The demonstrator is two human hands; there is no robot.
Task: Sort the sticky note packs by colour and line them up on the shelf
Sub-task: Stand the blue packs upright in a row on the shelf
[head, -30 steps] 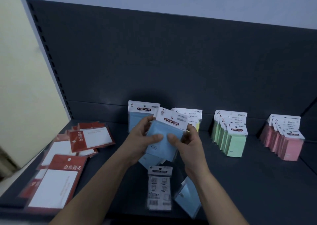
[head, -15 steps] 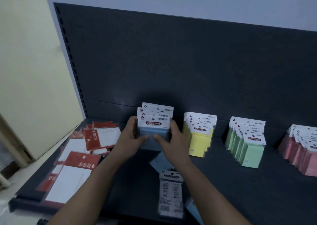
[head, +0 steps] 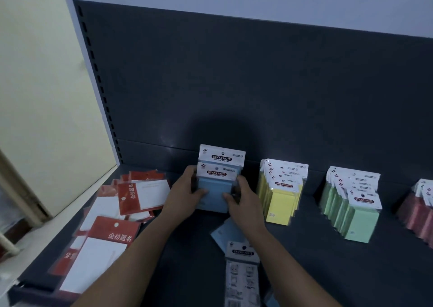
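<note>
Two hands (head: 187, 195) (head: 244, 200), blue packs (head: 214, 195), four rows (head: 282, 189)

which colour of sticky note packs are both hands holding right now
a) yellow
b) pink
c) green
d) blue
d: the left hand and the right hand grip the two sides of the blue sticky note packs, which stand at the back of the shelf, with the yellow packs in their own row to the right.
</note>
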